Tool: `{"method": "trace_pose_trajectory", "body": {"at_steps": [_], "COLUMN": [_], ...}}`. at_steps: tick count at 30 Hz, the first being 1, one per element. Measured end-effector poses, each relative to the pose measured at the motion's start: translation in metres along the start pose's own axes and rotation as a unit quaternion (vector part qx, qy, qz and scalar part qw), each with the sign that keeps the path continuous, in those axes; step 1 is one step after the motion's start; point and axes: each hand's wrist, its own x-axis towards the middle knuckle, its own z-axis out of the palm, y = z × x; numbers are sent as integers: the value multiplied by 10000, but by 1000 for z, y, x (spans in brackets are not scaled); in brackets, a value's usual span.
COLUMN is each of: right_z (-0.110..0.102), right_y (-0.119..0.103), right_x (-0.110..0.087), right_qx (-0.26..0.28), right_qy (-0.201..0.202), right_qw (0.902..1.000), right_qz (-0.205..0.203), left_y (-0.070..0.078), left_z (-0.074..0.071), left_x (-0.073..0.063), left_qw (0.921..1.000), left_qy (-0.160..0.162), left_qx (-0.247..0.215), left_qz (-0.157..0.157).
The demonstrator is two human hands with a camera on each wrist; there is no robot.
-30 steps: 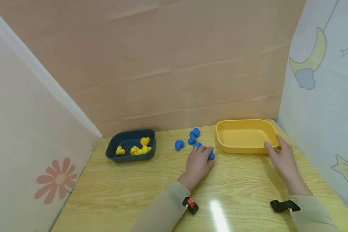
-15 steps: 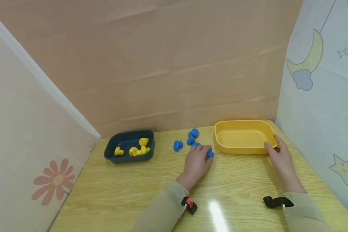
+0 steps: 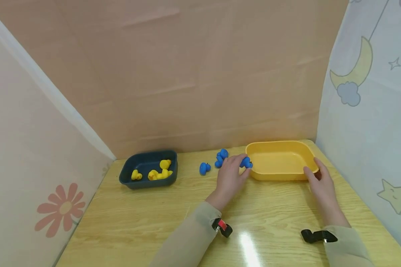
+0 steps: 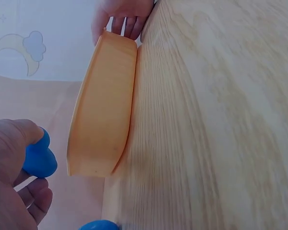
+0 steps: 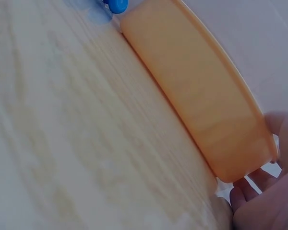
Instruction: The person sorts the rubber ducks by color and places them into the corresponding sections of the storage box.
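Note:
My left hand (image 3: 230, 174) pinches a blue rubber duck (image 3: 246, 162) between thumb and fingers, raised right beside the left end of a yellow plastic bin (image 3: 280, 176). In the left wrist view the held duck (image 4: 41, 155) shows apart from the bin wall. My right hand (image 3: 322, 183) grips the bin's near right corner, thumb at the front rim and fingers around the end. More blue ducks (image 3: 204, 168) lie on the table left of my left hand, two of them (image 3: 223, 153) close together near the back wall. Part of that group is hidden behind the hand.
A dark blue bin (image 3: 148, 183) with several yellow rubber ducks (image 3: 165, 164) in it stands at the left. Covered walls rise behind and on both sides of the wooden table (image 3: 147, 222). Both wrists carry black straps.
The left hand has lifted a blue duck off the table and moved it slightly up and right to the bin's left rim. The right hand keeps its place on the yellow bin.

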Motion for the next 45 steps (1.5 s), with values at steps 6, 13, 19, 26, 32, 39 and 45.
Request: {"method": "trace_pose_trajectory", "body": {"at_steps": [6,13,19,26,32,39,45], "right_z": [1,1,2,2,1,-4,-9], "right_y": [4,3,2,0,-1,2,4], "right_x": [0,0,-1,-1,-1,-2,-2], "right_qx": [-46,114,102,96,124,46,19], "right_qy": [68,69,1,-25,3,-4,-24], "right_qw": [10000,9999,9999,9998,9998,9998,9998], "right_qz": [36,89,126,160,165,206,180], "left_y": [8,15,16,14,13,5,-6], "left_z": [6,15,24,32,35,31,22], "left_x": [11,23,26,27,25,19,8], "left_qw": [9999,9997,9997,9996,9996,9995,9949], "left_qy": [-140,-168,-171,-181,-199,92,390], "left_qx": [-43,134,174,198,89,-267,-743], "left_qz": [66,133,-38,-120,-163,-162,-553]}}
